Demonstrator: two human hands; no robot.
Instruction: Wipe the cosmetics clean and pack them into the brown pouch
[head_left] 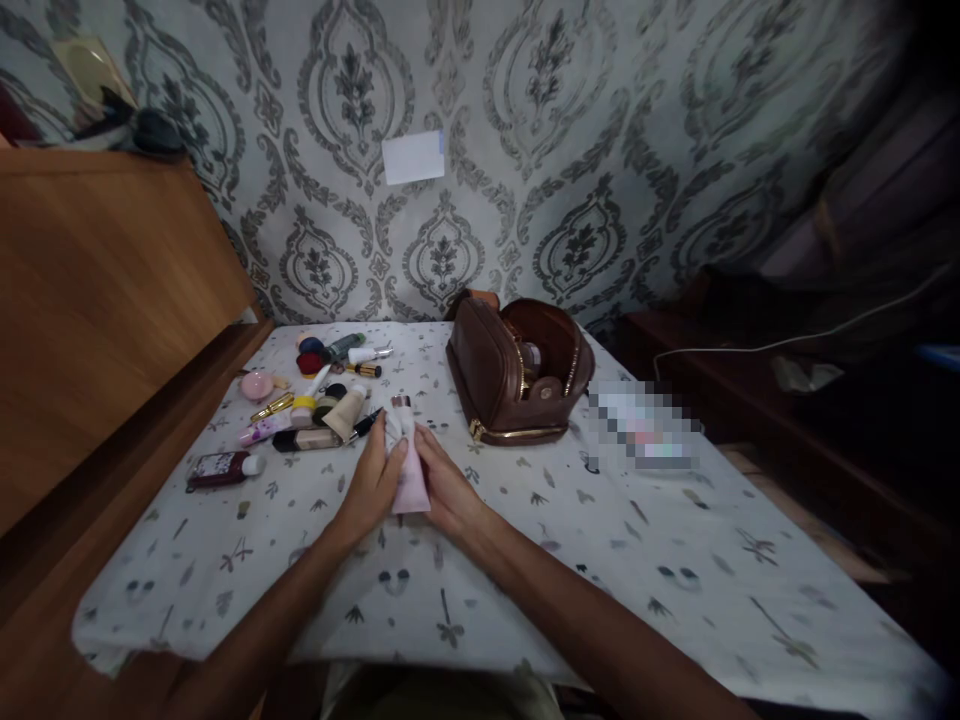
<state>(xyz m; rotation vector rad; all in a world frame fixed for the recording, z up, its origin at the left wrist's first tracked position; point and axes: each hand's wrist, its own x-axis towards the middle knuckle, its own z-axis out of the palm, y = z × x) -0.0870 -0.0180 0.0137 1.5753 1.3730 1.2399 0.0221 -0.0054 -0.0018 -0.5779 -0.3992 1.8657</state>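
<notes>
A pale pink tube (412, 482) with a shiny cap stands between both hands over the middle of the table. My left hand (373, 475) is closed on its left side, along with a small white item (393, 428) that is too blurred to name. From the right, my right hand (448, 482) grips the same tube. Just left of the hands lie a beige tube (346, 412), a foundation bottle (313, 439) and a yellow-banded jar (303, 409). Behind and right of them sits a brown cosmetic bag (486, 372), unzipped, with an item partly visible inside.
A dark red bottle (219, 469) with a white cap lies at the left. Several more cosmetics are grouped behind it. A pixelated flat object (649, 428) rests right of the bag. A wooden cabinet (112, 300) borders the table's left side; a patterned wall rises behind.
</notes>
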